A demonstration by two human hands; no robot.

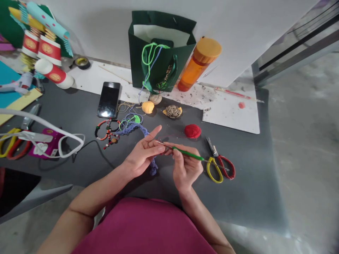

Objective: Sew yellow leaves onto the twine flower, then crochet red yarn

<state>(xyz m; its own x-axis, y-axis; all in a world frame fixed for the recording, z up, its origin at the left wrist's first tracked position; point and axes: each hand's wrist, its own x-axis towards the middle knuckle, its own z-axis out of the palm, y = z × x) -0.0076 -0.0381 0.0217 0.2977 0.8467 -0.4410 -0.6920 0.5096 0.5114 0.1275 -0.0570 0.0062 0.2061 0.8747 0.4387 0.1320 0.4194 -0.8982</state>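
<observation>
A crochet hook (188, 153) with a green handle sits in my right hand (187, 171), gripped like a pen. Its thin metal tip reaches across to the fingers of my left hand (140, 155). There my left thumb and fingers pinch a bit of red yarn, mostly hidden, while the index finger points up. A fine red strand runs from the left hand toward a red yarn ball (192, 131) lying just beyond. Purple-blue crocheted yarn (153, 168) passes beneath the left hand. Right of my right hand lie scissors (215, 158) with one yellow and one red handle.
Behind my hands lie a yellow yarn ball (147, 107), a grey-brown yarn piece (173, 111), beaded bracelets (107, 129) and a phone (108, 100). A green paper bag (161, 67) and an orange bottle (197, 65) stand farther back. A white cable (60, 128) and more scissors (29, 121) are left.
</observation>
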